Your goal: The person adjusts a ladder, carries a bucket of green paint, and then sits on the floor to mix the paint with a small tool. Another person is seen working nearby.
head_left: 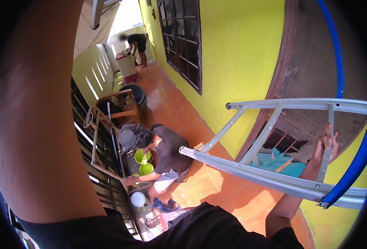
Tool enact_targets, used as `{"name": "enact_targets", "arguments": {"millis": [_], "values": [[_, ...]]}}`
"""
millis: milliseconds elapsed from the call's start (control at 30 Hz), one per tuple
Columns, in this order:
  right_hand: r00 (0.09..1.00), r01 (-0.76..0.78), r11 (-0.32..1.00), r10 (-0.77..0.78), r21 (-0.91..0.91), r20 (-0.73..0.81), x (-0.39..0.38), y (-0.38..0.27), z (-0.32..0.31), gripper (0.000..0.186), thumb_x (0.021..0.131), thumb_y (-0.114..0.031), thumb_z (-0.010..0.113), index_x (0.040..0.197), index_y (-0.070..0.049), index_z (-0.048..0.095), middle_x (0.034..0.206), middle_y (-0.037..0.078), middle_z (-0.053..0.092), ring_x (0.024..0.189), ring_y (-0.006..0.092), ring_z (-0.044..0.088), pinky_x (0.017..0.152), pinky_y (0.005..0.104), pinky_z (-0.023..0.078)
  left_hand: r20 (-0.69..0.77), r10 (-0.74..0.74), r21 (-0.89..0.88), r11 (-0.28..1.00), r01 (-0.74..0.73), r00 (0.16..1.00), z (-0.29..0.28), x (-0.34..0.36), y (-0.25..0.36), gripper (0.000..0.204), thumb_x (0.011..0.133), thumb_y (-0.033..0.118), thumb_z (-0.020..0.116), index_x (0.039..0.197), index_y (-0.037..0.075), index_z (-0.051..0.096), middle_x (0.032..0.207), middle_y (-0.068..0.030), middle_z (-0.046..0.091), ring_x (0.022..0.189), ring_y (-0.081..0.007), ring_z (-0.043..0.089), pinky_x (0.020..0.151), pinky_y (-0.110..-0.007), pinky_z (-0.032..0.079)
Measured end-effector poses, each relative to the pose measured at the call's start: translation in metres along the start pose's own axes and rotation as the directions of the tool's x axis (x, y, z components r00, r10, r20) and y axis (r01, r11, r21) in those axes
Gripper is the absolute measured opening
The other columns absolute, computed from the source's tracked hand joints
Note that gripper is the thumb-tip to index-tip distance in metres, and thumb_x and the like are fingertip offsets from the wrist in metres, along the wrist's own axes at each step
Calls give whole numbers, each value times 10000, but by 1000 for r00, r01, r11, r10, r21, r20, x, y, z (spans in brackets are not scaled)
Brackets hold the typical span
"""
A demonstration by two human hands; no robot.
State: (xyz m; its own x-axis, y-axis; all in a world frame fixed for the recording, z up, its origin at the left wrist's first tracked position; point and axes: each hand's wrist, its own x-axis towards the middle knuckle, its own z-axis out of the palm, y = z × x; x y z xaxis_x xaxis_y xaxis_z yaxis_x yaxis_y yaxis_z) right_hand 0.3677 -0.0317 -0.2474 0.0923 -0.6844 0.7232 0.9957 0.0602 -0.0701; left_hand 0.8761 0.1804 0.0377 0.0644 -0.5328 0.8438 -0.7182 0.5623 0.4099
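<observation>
My right hand [321,145] grips a rung of an aluminium ladder [266,182], its fingers wrapped around the metal at the right side. The ladder's two rails stretch from the right toward the middle of the view. Blue tubing [354,174] curves beside the ladder near that hand. My left arm, bare and raised, fills the left side and runs out at the top, so the left hand is out of sight, along with anything it touches.
Below, a crouching person [169,149] in a cap holds a brush over green buckets [146,169]. A white bucket [138,199], wooden chair [127,108] and dark tub [139,96] line the railing. Another person [138,43] bends over a washing machine [127,66]. A yellow-green wall [241,62] borders the orange floor.
</observation>
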Motion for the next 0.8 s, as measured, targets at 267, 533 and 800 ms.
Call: {"name": "enact_targets", "arguments": {"millis": [267, 533, 800], "values": [[999, 5, 988, 1, -154, 40, 22, 49, -23, 137, 864, 19, 540, 996, 0, 511, 1091, 210, 477, 776, 156, 519, 523, 213, 542, -30, -107, -11, 994, 107, 994, 12, -46, -26, 691, 855, 582, 621, 1131, -50, 665, 917, -156, 655, 793, -224, 612, 751, -384, 497], [999, -22, 967, 29, -256, 23, 63, 133, -62, 69, 903, -40, 509, 970, -34, 523, 1030, 177, 507, 762, 144, 510, 545, 214, 526, -33, -191, -24, 981, 191, 981, 11, -54, -113, 701, 852, 587, 629, 1140, -51, 664, 949, -161, 655, 827, -228, 613, 773, -384, 495], [993, -109, 977, 113, -185, 14, 131, 212, -99, 101, 902, -32, 531, 995, -53, 496, 1029, 168, 505, 753, 137, 497, 533, 207, 490, -28, -275, -52, 961, 273, 961, 10, -38, -231, 711, 848, 593, 637, 1149, -51, 663, 982, -167, 655, 860, -231, 613, 795, -384, 492]]}}
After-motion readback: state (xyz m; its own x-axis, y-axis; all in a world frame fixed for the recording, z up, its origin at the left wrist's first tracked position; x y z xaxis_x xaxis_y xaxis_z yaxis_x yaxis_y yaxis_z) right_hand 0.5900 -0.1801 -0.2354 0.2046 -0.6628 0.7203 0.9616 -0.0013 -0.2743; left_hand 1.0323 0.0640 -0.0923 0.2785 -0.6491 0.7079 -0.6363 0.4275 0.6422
